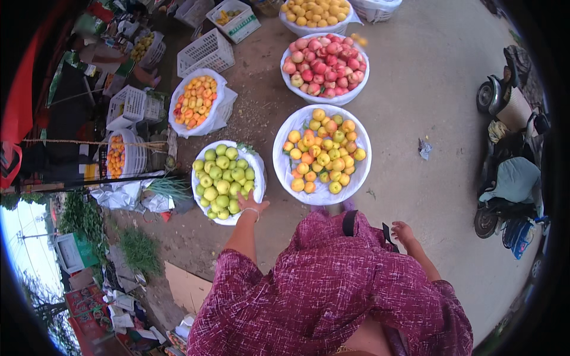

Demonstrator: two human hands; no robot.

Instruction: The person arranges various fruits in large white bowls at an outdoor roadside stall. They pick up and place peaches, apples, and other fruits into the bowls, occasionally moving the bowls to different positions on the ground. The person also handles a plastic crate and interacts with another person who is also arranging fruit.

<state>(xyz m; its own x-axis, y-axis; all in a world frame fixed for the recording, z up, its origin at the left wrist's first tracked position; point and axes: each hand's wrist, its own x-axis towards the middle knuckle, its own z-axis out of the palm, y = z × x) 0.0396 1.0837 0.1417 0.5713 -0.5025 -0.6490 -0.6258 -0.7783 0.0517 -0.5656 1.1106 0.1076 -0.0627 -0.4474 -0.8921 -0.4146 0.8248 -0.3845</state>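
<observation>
My left hand reaches over the near right rim of a white-lined basket of green apples. Its fingertips are at the nearest apples, and the thumb stands apart, pointing right. A bracelet circles that wrist. My right hand hangs beside my patterned dark red clothing, its fingers loosely bent with nothing seen in them. Directly before me stands a round white-lined basket of yellow-orange stone fruit, nearer to the middle than the green apples. My feet show partly below its rim.
Beyond lie baskets of red-pink fruit, yellow fruit and apricot-coloured fruit. A plastic crate stands behind. At left, a person is near more produce. Scooters are parked right; crumpled litter lies on the pavement.
</observation>
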